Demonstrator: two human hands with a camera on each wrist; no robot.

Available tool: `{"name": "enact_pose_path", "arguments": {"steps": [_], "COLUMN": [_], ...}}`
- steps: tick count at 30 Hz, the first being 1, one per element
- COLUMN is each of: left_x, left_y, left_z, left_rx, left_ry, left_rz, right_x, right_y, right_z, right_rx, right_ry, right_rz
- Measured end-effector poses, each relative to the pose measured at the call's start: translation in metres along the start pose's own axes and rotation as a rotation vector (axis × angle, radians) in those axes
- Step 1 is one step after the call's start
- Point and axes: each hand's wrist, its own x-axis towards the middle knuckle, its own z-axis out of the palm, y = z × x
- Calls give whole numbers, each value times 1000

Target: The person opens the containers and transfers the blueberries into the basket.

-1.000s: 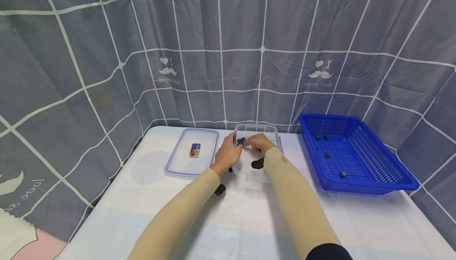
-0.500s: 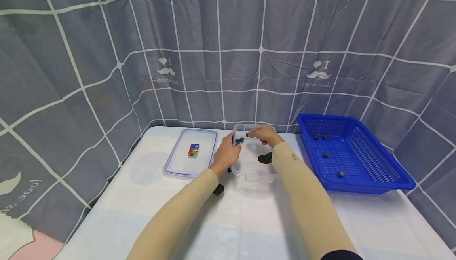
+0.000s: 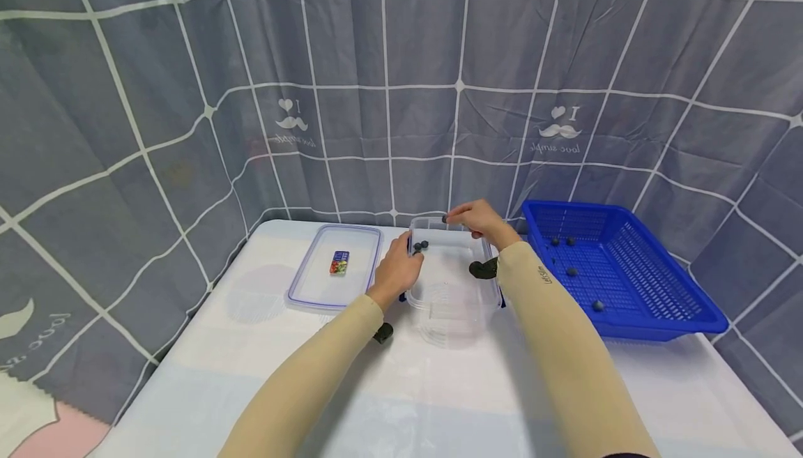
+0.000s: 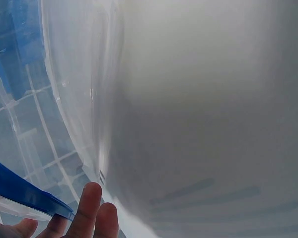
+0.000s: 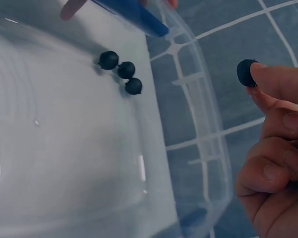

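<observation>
Between the thumb and forefinger of my right hand (image 3: 482,221) is a single blueberry (image 5: 245,73), held up by the far rim of a clear plastic box (image 3: 448,271). The other fingers of that hand are curled in towards the palm. My left hand (image 3: 398,270) grips the box's left side, by a blue latch flap (image 4: 27,191). Three blueberries (image 5: 126,70) lie touching in a row inside the box, near its far left corner. Part of the left hand is hidden behind the box wall in the right wrist view.
A clear lid (image 3: 314,284) with a blue edge and a printed label (image 3: 339,263) lies to the left of the box. A blue plastic basket (image 3: 633,329) stands at the right, several blueberries scattered inside. Behind the table hangs a grey curtain (image 3: 420,123) with white lines.
My right hand has risen from the berry cluster in the box and moved away and to the right, carrying one blueberry. The left hand stays on the box.
</observation>
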Motion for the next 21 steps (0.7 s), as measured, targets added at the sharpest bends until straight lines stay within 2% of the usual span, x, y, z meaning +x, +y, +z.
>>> {"name": "enact_pose_path", "arguments": {"steps": [11,21], "left_x": [-2,-2], "left_y": [-1,0], "left_z": [-3,-3], "left_rx": [-2,-18], "left_ry": [-9,-20], "left_rz": [2,-5], "right_x": [-29,-48], "right_y": [4,28], "right_z": [-49,-95], "right_rx": [-15,-24], "right_ry": [5,62], "right_rz": [-11,-7]}}
